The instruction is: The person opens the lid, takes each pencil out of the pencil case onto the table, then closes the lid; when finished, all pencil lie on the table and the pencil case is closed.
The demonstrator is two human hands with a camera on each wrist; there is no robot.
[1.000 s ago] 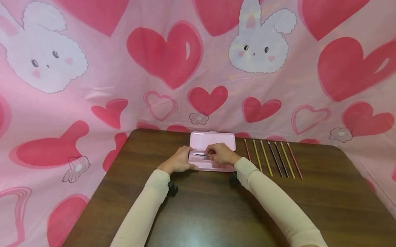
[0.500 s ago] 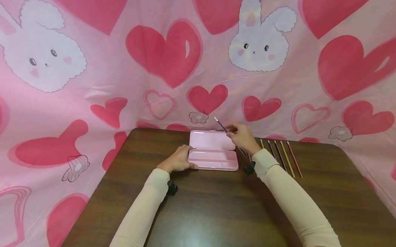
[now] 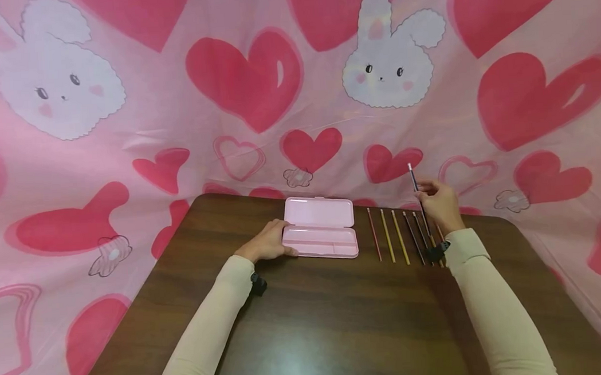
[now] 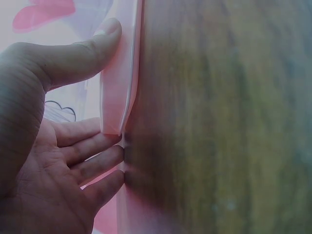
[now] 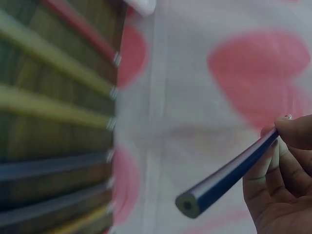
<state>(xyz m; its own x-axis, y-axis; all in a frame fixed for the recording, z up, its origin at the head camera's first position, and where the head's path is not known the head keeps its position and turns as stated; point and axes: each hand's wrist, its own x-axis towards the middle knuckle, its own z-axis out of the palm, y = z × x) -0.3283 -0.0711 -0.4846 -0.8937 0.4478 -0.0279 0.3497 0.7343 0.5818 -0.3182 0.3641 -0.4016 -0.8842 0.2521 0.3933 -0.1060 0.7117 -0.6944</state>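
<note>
An open pink pencil case [image 3: 320, 250] lies on the table, its lid [image 3: 318, 212] tipped back. My left hand [image 3: 269, 241] holds the case's left end. In the left wrist view the thumb [image 4: 92, 51] lies along the case's side wall [image 4: 117, 92], and the fingertips touch the table. With my right hand [image 3: 440, 205] I pinch a dark blue pencil [image 3: 418, 194], tilted above the right end of a row of pencils. In the right wrist view its blunt, unsharpened end [image 5: 187, 204] faces the camera. Part of the row is hidden behind the right hand and wrist.
Right of the case, a red pencil [image 3: 374, 234], two yellow pencils [image 3: 400, 236] and dark pencils [image 3: 413, 238] lie side by side. More pencils lie under the right hand. Brown wooden table [image 3: 308, 319]; a pink heart-patterned cloth [image 3: 243, 93] hangs behind it.
My right hand has lifted the dark blue pencil out of the case and carried it right, over the row. My left hand has stayed at the case's left end.
</note>
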